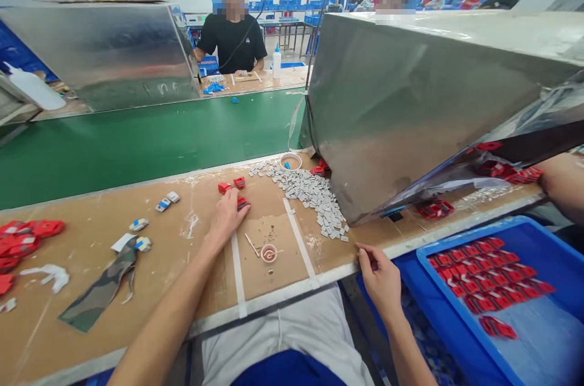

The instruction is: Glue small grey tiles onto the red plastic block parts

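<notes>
My left hand (pixel 224 214) reaches over the brown work surface, its fingers closed around a small red and black plastic part (pixel 243 203). Just beyond the fingertips lies another small red part (pixel 239 182). At the table's front edge, my right hand (pixel 379 279) is closed with thumb and fingertips together; whatever they hold is too small to make out. Between the hands stand a small round cup (pixel 269 253) with a thin stick in it and a short pale stick (pixel 252 245). A spread pile of small grey square pieces (pixel 314 194) lies beyond my right hand.
A large metal hood (pixel 410 112) rises at the right. Below it, a blue tray (pixel 529 319) holds rows of red parts. Camouflage cloth (pixel 103 294) and a red heap (pixel 27 243) lie left. Past the green conveyor belt (pixel 150 142), a person (pixel 233 39) sits; another's arm (pixel 566 176) shows right.
</notes>
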